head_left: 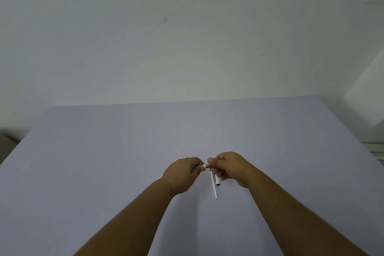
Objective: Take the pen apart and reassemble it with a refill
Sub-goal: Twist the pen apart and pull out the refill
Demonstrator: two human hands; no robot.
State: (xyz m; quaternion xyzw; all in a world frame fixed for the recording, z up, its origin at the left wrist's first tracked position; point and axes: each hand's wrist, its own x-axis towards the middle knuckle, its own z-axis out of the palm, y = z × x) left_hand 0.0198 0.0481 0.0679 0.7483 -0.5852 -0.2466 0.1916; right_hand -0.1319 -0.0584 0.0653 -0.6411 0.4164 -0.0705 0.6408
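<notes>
Both hands are closed on the same small piece: the left hand and the right hand meet over the middle of the bench, and each grip is pinched on one end of a short pen part. The left grip holds the white end between thumb and fingertips; the right grip has its thumb on top and its fingers curled under the darker, metallic-looking end. Only a short stretch of the part shows between the two grips, lying roughly level from left to right. Whether it is one piece or two pieces joined there is too small to tell.

Just below the hands, a thin white refill lies on the bench, running from near the right hand's fingers toward the person, slightly tilted, with its tip at the near end. Beside it, to the right, a short white tube with a dark open end sticks out from under the curled fingers of the right hand; whether it rests on the bench or is held in those fingers cannot be told.

Both forearms are bare and reach in from the lower edge. The bench is covered in a plain pale lilac surface, and a plain pale wall rises behind it.
</notes>
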